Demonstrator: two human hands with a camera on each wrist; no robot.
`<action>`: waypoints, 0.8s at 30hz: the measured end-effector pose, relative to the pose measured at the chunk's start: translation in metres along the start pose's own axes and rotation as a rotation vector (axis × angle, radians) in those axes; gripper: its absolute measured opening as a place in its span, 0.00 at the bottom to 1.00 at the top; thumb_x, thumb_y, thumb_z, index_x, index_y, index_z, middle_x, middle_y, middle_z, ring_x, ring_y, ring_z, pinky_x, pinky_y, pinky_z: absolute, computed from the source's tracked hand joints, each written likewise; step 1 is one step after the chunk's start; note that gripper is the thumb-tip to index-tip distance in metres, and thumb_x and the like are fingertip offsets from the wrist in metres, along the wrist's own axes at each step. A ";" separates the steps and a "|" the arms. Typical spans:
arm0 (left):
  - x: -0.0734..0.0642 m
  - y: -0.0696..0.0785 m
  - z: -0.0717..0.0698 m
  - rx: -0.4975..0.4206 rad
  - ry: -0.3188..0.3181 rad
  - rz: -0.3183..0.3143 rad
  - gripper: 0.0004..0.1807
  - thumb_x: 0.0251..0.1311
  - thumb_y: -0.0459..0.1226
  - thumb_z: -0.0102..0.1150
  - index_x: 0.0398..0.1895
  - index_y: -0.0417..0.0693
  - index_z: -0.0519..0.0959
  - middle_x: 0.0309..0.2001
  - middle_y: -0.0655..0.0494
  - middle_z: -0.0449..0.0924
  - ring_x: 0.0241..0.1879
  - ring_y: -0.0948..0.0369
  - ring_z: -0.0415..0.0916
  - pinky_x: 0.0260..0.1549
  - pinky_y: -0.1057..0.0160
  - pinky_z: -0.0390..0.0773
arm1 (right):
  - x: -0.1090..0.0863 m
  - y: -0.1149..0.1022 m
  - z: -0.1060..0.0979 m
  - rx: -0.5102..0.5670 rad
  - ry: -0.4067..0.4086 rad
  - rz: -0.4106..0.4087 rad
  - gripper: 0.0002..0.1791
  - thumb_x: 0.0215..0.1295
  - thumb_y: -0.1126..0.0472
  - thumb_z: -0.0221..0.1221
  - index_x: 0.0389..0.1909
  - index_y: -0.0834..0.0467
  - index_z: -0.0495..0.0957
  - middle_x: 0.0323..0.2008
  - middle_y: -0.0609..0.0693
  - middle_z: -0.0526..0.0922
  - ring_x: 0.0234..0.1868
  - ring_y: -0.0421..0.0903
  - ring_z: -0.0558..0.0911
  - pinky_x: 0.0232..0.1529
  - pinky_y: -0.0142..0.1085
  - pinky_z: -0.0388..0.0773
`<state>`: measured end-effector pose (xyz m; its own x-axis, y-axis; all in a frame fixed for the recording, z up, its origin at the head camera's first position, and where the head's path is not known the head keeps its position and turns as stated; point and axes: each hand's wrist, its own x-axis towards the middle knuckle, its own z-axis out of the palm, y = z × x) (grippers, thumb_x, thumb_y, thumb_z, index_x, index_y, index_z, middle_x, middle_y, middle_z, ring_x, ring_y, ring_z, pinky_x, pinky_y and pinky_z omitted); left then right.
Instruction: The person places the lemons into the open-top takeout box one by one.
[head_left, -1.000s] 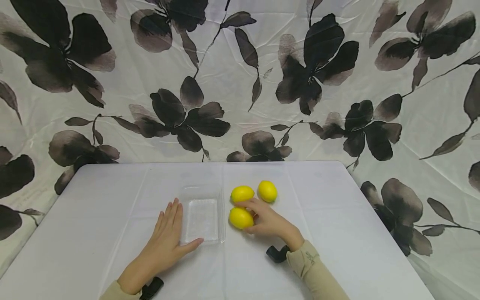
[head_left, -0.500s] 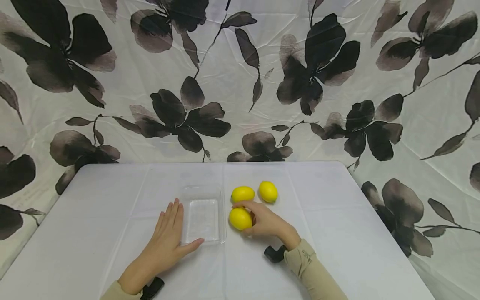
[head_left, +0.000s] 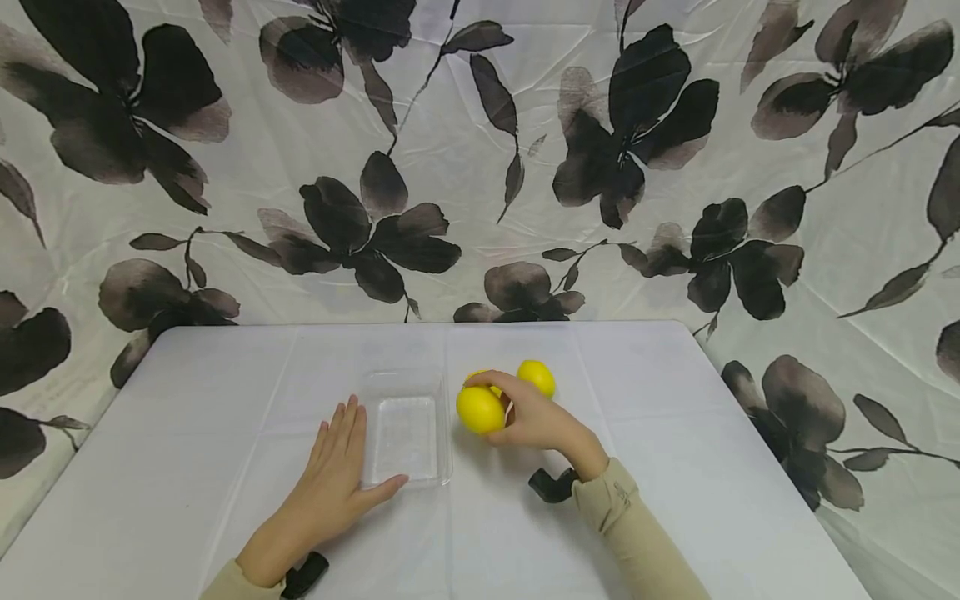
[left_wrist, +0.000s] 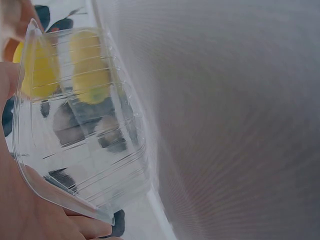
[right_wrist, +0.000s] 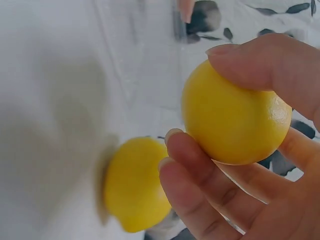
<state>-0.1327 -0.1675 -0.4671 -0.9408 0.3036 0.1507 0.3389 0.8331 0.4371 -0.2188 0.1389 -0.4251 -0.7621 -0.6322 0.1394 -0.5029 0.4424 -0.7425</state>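
My right hand (head_left: 542, 421) holds a yellow lemon (head_left: 480, 410) between thumb and fingers, raised off the table, as the right wrist view also shows. Behind it, a second lemon is mostly hidden in the head view; a lemon (right_wrist: 137, 185) on the cloth shows below the fingers in the right wrist view. A third lemon (head_left: 537, 378) lies farther back to the right. My left hand (head_left: 330, 479) rests with straight fingers along the left side of a clear plastic container (head_left: 443, 433), thumb across its near corner. Nothing lies inside the container.
A white cloth covers the table (head_left: 180, 433). Behind it hangs a pale curtain (head_left: 510, 242) with dark flowers. A black device (head_left: 552, 485) sits at the right wrist, another (head_left: 305, 575) at the left wrist.
My right hand has closed on the nearest lemon and lifted it up from the table, now overlapping the lemon behind it. The left hand and the container have stayed in place.
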 end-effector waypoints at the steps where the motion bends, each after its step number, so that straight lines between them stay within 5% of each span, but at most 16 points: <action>1: 0.000 0.000 0.000 0.000 -0.001 0.000 0.62 0.60 0.66 0.56 0.75 0.26 0.43 0.77 0.31 0.34 0.77 0.40 0.31 0.73 0.42 0.33 | 0.003 -0.002 -0.001 -0.007 0.002 -0.009 0.38 0.49 0.69 0.70 0.63 0.50 0.71 0.59 0.43 0.75 0.41 0.48 0.74 0.35 0.41 0.82; 11: 0.001 -0.001 0.000 -0.002 0.000 -0.002 0.62 0.60 0.66 0.55 0.75 0.26 0.43 0.77 0.32 0.34 0.76 0.38 0.33 0.73 0.41 0.34 | 0.038 -0.022 -0.004 -0.067 -0.028 -0.083 0.37 0.49 0.69 0.69 0.63 0.51 0.72 0.60 0.43 0.76 0.50 0.44 0.75 0.44 0.38 0.80; 24: 0.000 -0.002 0.002 0.002 -0.003 -0.006 0.62 0.60 0.67 0.54 0.76 0.27 0.43 0.77 0.32 0.34 0.76 0.38 0.33 0.72 0.40 0.35 | 0.085 -0.026 0.021 -0.117 -0.162 -0.141 0.38 0.48 0.74 0.67 0.63 0.55 0.71 0.60 0.47 0.76 0.58 0.44 0.74 0.62 0.36 0.69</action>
<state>-0.1333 -0.1683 -0.4695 -0.9428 0.3001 0.1454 0.3333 0.8358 0.4362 -0.2625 0.0603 -0.4079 -0.6102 -0.7827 0.1224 -0.6507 0.4071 -0.6409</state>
